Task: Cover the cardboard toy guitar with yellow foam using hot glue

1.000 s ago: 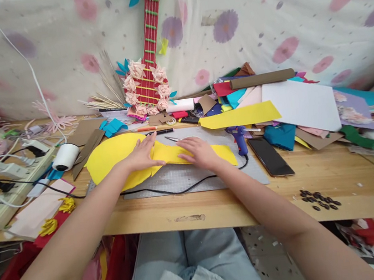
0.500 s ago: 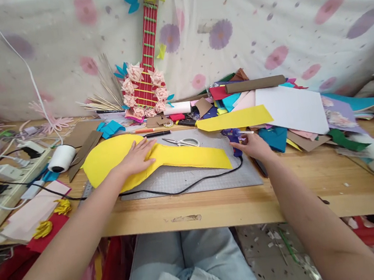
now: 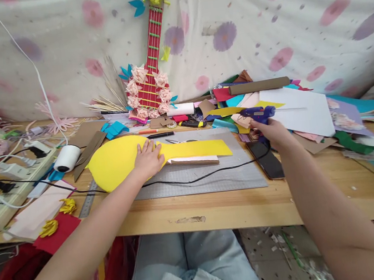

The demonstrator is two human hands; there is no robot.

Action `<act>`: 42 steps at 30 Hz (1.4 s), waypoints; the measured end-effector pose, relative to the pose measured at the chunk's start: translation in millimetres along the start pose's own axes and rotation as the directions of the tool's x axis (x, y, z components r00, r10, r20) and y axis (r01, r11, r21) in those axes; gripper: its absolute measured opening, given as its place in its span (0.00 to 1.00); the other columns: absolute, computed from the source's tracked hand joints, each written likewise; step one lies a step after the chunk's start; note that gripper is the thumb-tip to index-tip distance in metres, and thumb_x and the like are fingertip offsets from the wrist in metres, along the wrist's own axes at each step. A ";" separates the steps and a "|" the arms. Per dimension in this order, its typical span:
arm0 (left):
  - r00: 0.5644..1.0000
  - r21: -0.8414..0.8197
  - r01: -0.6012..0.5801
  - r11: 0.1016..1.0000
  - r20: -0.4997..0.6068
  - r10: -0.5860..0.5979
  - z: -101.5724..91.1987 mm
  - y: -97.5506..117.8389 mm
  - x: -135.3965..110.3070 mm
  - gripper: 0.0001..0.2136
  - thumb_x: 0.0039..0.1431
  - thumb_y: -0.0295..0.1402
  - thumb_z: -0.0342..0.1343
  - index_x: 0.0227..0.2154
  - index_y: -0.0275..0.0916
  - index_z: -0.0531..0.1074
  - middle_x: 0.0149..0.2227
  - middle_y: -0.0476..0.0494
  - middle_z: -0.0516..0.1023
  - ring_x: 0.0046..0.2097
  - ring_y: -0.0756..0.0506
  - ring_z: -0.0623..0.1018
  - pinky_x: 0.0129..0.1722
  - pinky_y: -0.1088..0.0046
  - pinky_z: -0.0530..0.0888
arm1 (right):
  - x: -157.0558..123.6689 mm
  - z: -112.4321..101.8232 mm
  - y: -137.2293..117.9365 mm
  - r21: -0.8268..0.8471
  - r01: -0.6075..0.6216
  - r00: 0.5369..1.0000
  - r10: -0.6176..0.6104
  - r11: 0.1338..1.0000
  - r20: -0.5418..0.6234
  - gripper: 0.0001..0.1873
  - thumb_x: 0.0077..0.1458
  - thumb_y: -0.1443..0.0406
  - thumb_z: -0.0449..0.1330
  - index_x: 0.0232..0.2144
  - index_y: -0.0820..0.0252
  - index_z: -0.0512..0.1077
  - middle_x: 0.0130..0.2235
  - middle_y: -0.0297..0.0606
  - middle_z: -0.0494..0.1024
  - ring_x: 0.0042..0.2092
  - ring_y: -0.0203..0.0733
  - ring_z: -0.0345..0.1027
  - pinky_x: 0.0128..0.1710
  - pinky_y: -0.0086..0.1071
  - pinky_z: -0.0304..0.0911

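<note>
A yellow guitar-shaped piece (image 3: 116, 161) lies on the grey cutting mat (image 3: 240, 176), its neck to the right. My left hand (image 3: 148, 158) rests on it where body and neck meet, fingers spread. Under the neck's near edge a cardboard strip (image 3: 195, 161) shows its white face. To the right of the mat, my right hand (image 3: 271, 132) grips a blue glue gun (image 3: 255, 113) above the paper scraps. Its black cord (image 3: 192, 180) runs left across the mat. Scissors (image 3: 180, 140) lie behind the neck, partly covered by it.
A red paper guitar with pink flowers (image 3: 148, 90) leans on the curtain behind. A black phone (image 3: 268, 161) lies right of the mat. On the left are a power strip (image 3: 24, 184), a white cylinder (image 3: 67, 158) and a steel ruler (image 3: 88, 200). Paper scraps (image 3: 226, 123) cover the back right.
My right hand has lifted the glue gun away to the right, uncovering the phone. The yellow piece has shifted slightly under my left hand, exposing the cardboard strip and covering more of the scissors.
</note>
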State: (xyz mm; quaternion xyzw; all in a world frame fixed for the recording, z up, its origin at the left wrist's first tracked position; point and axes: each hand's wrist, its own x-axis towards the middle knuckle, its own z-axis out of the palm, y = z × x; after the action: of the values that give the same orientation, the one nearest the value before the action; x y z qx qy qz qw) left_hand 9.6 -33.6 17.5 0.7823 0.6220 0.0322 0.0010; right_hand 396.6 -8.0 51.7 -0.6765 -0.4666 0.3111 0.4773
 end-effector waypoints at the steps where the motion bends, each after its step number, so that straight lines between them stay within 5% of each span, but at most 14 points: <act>1: 0.999 -0.009 0.042 0.999 -0.020 -0.042 2.2 5.8 1.9 0.27 0.60 0.41 0.36 0.60 0.37 0.56 0.65 0.38 0.50 0.66 0.36 0.45 0.62 0.48 0.43 | -3.2 -7.4 -11.4 0.018 0.005 0.999 -0.005 1.000 0.032 0.09 0.52 0.63 0.60 0.32 0.62 0.67 0.25 0.37 0.70 0.23 0.31 0.60 0.22 0.26 0.58; 5: 0.992 -0.046 0.122 0.992 -0.037 -0.124 8.0 24.4 10.2 0.28 0.59 0.41 0.35 0.60 0.35 0.57 0.65 0.37 0.51 0.66 0.34 0.45 0.61 0.45 0.43 | -13.6 -22.5 -46.6 -0.236 0.037 0.981 0.009 0.971 0.194 0.12 0.47 0.60 0.65 0.27 0.63 0.69 0.20 0.36 0.68 0.20 0.30 0.58 0.18 0.25 0.54; 8: 0.986 -0.053 0.165 0.985 -0.003 -0.165 5.8 31.5 17.3 0.29 0.59 0.40 0.36 0.60 0.31 0.56 0.65 0.34 0.50 0.66 0.33 0.45 0.62 0.46 0.43 | -12.2 -16.8 -54.5 -0.443 0.017 0.977 0.078 0.896 0.197 0.12 0.48 0.60 0.64 0.26 0.64 0.69 0.19 0.37 0.69 0.19 0.30 0.57 0.17 0.26 0.53; 14: 0.987 -0.130 0.131 0.983 -0.076 -0.141 -12.7 38.6 30.1 0.26 0.56 0.34 0.40 0.58 0.32 0.60 0.64 0.36 0.53 0.65 0.36 0.51 0.62 0.52 0.49 | -4.5 1.8 -40.7 -0.070 -0.099 0.928 0.117 0.993 0.355 0.07 0.53 0.65 0.60 0.28 0.66 0.69 0.32 0.44 0.76 0.19 0.25 0.54 0.17 0.23 0.57; 19: 0.978 -0.206 0.088 0.974 -0.167 -0.124 -26.5 30.8 32.4 0.23 0.56 0.31 0.41 0.54 0.35 0.65 0.59 0.41 0.64 0.61 0.41 0.61 0.61 0.60 0.58 | -4.4 21.2 -28.5 0.088 -0.015 0.977 -0.004 0.996 0.212 0.11 0.49 0.62 0.63 0.30 0.63 0.69 0.34 0.39 0.76 0.19 0.24 0.58 0.14 0.20 0.56; 23: 0.964 -0.274 0.135 0.952 -0.187 -0.190 -29.2 11.7 28.1 0.22 0.54 0.31 0.44 0.53 0.36 0.66 0.56 0.42 0.68 0.57 0.42 0.66 0.58 0.65 0.62 | 7.6 28.4 -15.0 0.158 -0.140 0.989 0.129 0.977 0.076 0.09 0.51 0.63 0.62 0.31 0.62 0.67 0.30 0.36 0.74 0.23 0.30 0.67 0.18 0.23 0.63; 26: 0.938 -0.310 0.161 0.937 -0.248 -0.243 -30.2 -8.4 22.9 0.21 0.54 0.32 0.43 0.50 0.36 0.68 0.55 0.43 0.69 0.56 0.43 0.67 0.57 0.68 0.64 | 20.4 21.5 3.1 0.170 -0.231 0.973 0.225 0.958 0.055 0.08 0.51 0.65 0.62 0.32 0.62 0.67 0.26 0.33 0.73 0.20 0.32 0.66 0.19 0.27 0.66; 31: 0.868 -0.349 0.275 0.896 -0.311 -0.388 -33.4 -48.1 13.4 0.18 0.55 0.32 0.42 0.47 0.40 0.70 0.52 0.43 0.70 0.56 0.43 0.67 0.58 0.67 0.63 | 31.6 7.0 25.7 0.237 -0.184 0.983 0.181 0.954 0.034 0.09 0.49 0.65 0.64 0.31 0.63 0.67 0.23 0.32 0.72 0.21 0.32 0.66 0.21 0.27 0.67; 36: 0.828 -0.325 0.354 0.877 -0.328 -0.455 -24.7 -74.1 4.2 0.18 0.54 0.32 0.43 0.46 0.40 0.70 0.52 0.42 0.70 0.55 0.41 0.68 0.58 0.62 0.63 | 36.7 18.0 25.6 0.304 -0.210 0.978 0.205 0.929 0.048 0.06 0.49 0.68 0.62 0.29 0.63 0.67 0.24 0.32 0.71 0.20 0.29 0.64 0.19 0.24 0.66; 39: 0.831 -0.286 0.372 0.883 -0.321 -0.454 -15.3 -79.9 -0.5 0.18 0.56 0.33 0.42 0.46 0.39 0.71 0.53 0.40 0.69 0.56 0.41 0.67 0.59 0.63 0.61 | 45.1 25.5 24.3 0.274 -0.118 0.991 0.132 0.955 -0.034 0.07 0.48 0.67 0.63 0.29 0.64 0.69 0.25 0.33 0.72 0.23 0.30 0.65 0.20 0.23 0.65; 42: 0.818 -0.262 0.399 0.879 -0.331 -0.470 -8.6 -81.9 -2.7 0.18 0.56 0.32 0.42 0.46 0.36 0.71 0.53 0.38 0.69 0.56 0.40 0.66 0.58 0.63 0.61 | 58.6 20.5 22.0 0.268 0.070 0.951 0.016 0.961 -0.307 0.10 0.48 0.63 0.63 0.30 0.65 0.70 0.27 0.34 0.73 0.26 0.32 0.67 0.22 0.22 0.65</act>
State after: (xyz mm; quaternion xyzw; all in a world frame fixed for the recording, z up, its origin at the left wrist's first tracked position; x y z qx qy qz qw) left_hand -71.1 -18.0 22.5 0.5937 0.7668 0.2404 -0.0429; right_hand 407.9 51.3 25.4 -0.6369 -0.3484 0.2575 0.6377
